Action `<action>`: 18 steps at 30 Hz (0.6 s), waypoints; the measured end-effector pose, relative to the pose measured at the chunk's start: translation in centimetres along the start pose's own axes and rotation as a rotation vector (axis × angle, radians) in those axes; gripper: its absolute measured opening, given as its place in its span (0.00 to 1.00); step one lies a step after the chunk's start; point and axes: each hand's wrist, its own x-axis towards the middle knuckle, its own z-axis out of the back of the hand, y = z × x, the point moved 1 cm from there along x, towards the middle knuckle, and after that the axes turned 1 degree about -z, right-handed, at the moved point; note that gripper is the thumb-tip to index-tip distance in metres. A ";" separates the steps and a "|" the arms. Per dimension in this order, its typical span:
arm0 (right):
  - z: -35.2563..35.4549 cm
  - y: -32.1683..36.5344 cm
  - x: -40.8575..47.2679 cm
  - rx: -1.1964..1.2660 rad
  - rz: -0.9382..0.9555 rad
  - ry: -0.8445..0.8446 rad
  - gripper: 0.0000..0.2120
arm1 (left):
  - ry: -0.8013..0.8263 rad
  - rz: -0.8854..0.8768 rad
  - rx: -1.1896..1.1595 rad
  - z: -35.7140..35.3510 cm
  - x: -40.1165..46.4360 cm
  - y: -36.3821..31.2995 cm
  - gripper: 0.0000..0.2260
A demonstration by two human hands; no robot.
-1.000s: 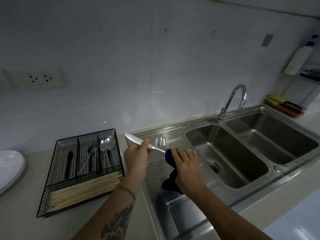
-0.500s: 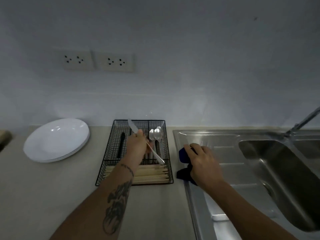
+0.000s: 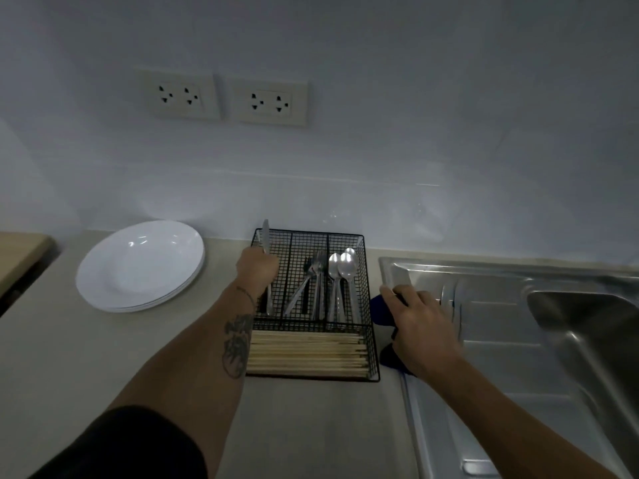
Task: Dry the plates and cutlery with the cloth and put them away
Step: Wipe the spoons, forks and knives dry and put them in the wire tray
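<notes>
My left hand (image 3: 257,269) grips a silver table knife (image 3: 265,238) over the left compartment of the black wire cutlery tray (image 3: 370,305), blade pointing away toward the wall. The tray holds forks (image 3: 316,271) in the middle slot, spoons (image 3: 342,267) in the right slot and wooden chopsticks (image 3: 307,354) across the front. My right hand (image 3: 420,326) presses on a dark blue cloth (image 3: 383,307) at the left edge of the steel drainboard (image 3: 501,305). A stack of white plates (image 3: 138,264) sits on the counter left of the tray.
The sink basin (image 3: 594,333) opens at the right. A beige counter (image 3: 86,357) runs along the front and left, with a wooden surface (image 3: 17,257) at the far left. Two wall sockets (image 3: 224,98) are above.
My left hand carried the knife from over the drainboard to the tray's left compartment and turned it lengthwise. My right hand came off the knife and rests on the cloth. The view swung left.
</notes>
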 end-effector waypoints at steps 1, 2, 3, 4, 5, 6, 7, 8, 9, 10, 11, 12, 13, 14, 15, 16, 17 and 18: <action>-0.2 -0.3 0.0 0.010 0.001 0.017 0.40 | 0.003 -0.022 0.061 -0.1 -0.8 0.0 0.09; -0.5 -0.5 0.0 0.022 0.003 0.035 0.40 | 0.015 -0.039 0.137 -0.1 -1.6 0.0 0.07; -0.7 -0.8 -0.1 0.034 0.000 0.051 0.40 | 0.024 -0.049 0.211 -0.2 -2.3 0.1 0.06; -0.8 -1.0 0.0 0.042 -0.007 0.060 0.39 | 0.020 -0.062 0.273 -0.5 -2.5 0.4 0.05; -0.9 -1.3 0.0 0.049 -0.018 0.064 0.38 | 0.010 -0.073 0.315 -0.7 -2.6 0.7 0.05; -1.0 -1.6 0.0 0.053 -0.030 0.062 0.37 | -0.004 -0.089 0.351 -0.8 -2.8 0.8 0.04; -0.9 -1.9 -0.1 0.055 -0.040 0.059 0.36 | -0.017 -0.107 0.375 -1.0 -3.0 0.7 0.04; -0.9 -2.3 -0.1 0.059 -0.046 0.054 0.35 | -0.016 -0.129 0.402 -1.1 -3.2 0.6 0.03; -0.9 -2.7 -0.2 0.068 -0.052 0.051 0.35 | -0.011 -0.144 0.425 -1.1 -3.5 0.4 0.03; -0.9 -3.1 -0.3 0.083 -0.058 0.049 0.34 | -0.016 -0.159 0.444 -1.1 -3.8 0.2 0.04; -0.8 -3.6 -0.5 0.099 -0.066 0.049 0.34 | -0.041 -0.173 0.462 -1.2 -4.3 -0.1 0.05; -0.8 -4.2 -0.9 0.116 -0.080 0.045 0.34 | -0.091 -0.204 0.484 -1.4 -4.9 -0.4 0.06; -0.8 -4.8 -1.4 0.134 -0.098 0.037 0.34 | -0.156 -0.276 0.505 -1.9 -5.7 -0.8 0.09; -0.8 -5.5 -2.0 0.151 -0.118 0.029 0.34 | -0.212 -0.379 0.508 -2.7 -6.8 -1.3 0.13; -0.8 -6.2 -2.6 0.165 -0.137 0.026 0.35 | -0.241 -0.494 0.485 -3.9 -8.1 -1.9 0.16; -0.8 -6.9 -3.4 0.172 -0.156 0.030 0.35 | -0.230 -0.601 0.446 -5.4 -9.6 -2.4 0.15; -0.7 -7.7 -4.3 0.175 -0.177 0.036 0.35 | -0.173 -0.678 0.400 -7.2 -11.2 -2.9 0.14; -0.5 -8.4 -5.1 0.179 -0.199 0.043 0.35 | -0.083 -0.727 0.353 -9.1 -12.7 -3.2 0.13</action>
